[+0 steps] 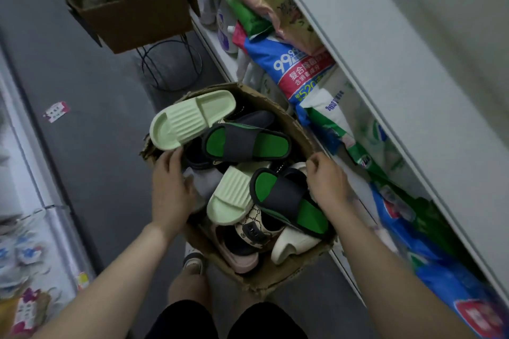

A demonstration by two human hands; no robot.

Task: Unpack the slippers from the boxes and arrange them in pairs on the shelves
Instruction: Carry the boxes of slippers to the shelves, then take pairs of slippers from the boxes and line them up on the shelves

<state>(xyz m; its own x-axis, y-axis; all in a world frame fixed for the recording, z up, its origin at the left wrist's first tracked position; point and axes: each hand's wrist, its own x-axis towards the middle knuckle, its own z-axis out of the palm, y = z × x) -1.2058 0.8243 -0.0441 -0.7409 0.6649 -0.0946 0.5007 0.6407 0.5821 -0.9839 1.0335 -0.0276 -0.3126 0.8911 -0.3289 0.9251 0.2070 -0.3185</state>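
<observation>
An open cardboard box (278, 275) full of slippers is held up in front of me. My left hand (170, 187) grips its left rim, thumb inside. My right hand (327, 181) curls over the right rim. On top lie two pale green slippers, one (192, 118) at the far left and one (234, 195) in the middle. Two black slippers with green insoles, one (248, 143) at the back and one (292, 201) at the right, lie beside them. A patterned beige slipper (256, 226), a cream one (292, 245) and a pink one (239, 259) sit near me.
A white shelf unit (385, 63) runs along the right, its lower level packed with detergent bags (303, 69). A second cardboard box (137, 16) of footwear rests on a black wire stand (170, 66) ahead. Packaged goods (27, 228) line the left. A tag (56, 111) lies on the grey floor.
</observation>
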